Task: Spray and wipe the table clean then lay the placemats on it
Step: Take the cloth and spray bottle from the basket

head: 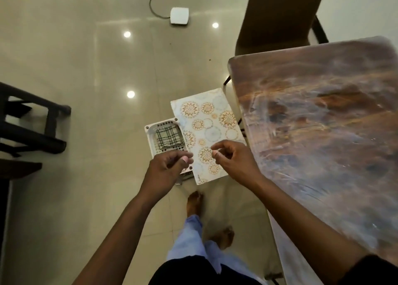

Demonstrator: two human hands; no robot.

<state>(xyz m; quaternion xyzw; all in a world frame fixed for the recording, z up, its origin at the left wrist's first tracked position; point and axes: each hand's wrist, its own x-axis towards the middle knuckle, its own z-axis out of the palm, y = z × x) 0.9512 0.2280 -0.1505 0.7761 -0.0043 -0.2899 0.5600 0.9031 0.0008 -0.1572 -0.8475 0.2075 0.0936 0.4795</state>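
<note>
Wiping was judged done, since the table (323, 116) was seen bare with wet streaks, while the placemats (206, 129) were left stacked beside a basket (150, 131) below, both hands (170, 166) (231, 157) hovering above them loosely curled and holding nothing.

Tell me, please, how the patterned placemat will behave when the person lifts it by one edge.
The placemat looks thin and flat, so it is probably light and may bend or droop. It rests partly on the white basket without sagging, suggesting some stiffness. Its surface looks smooth, perhaps slippery.
</note>
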